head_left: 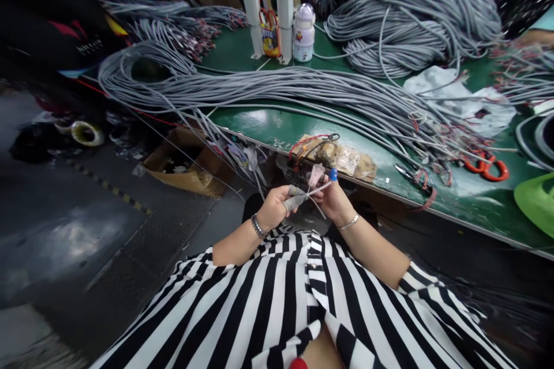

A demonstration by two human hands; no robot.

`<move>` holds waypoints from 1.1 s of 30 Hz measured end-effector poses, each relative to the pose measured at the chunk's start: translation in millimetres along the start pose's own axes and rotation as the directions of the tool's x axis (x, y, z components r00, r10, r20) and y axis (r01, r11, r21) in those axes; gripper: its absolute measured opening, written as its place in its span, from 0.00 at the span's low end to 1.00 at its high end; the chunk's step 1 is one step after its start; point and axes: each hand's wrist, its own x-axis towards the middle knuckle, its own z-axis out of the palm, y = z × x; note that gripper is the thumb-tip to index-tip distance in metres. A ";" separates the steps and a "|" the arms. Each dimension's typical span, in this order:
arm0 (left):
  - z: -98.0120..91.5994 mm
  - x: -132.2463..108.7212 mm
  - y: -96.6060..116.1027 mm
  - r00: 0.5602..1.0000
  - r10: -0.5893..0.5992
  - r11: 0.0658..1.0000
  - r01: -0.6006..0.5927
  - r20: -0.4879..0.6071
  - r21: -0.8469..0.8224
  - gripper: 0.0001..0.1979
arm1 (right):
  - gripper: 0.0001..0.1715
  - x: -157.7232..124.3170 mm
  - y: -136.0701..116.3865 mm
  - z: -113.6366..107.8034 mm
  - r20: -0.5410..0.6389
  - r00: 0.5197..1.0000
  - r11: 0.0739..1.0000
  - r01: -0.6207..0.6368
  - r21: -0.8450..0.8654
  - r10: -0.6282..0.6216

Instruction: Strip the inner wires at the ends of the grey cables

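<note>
My left hand (277, 204) and my right hand (331, 199) are held together over my lap, just below the edge of the green table (259, 121). Both are closed in a pinch on a thin grey cable (318, 189) that runs between them. My left fingertips wear grey finger covers. A blue cover sits on a right fingertip (333, 174). A small pale piece (315, 173) sticks up between the hands; I cannot make out what it is. A bracelet is on each wrist.
Long bundles of grey cable (277, 89) lie across the table, with a large coil (415, 17) at the back right. Red-handled scissors (487, 166), a white bottle (303, 31), white posts (285, 6), a cardboard box (186, 164) on the floor and a green object (539, 199) are nearby.
</note>
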 end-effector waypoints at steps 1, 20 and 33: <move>-2.1 -5.5 -1.0 1.000 -0.014 1.000 0.014 0.001 0.007 0.18 | 0.33 -2.5 0.8 -4.1 -0.008 1.000 1.000 -0.003 -0.024 0.003; -8.6 -42.8 5.5 0.962 -0.259 0.965 0.261 0.084 -0.014 0.18 | 0.13 -48.4 4.0 -7.9 0.265 0.963 0.713 0.216 -0.667 -0.044; 0.6 -39.2 10.1 0.958 -0.281 0.958 0.276 -0.057 -0.076 0.12 | 0.18 -76.7 -40.5 -9.7 0.517 0.822 -0.464 0.371 -0.805 -0.239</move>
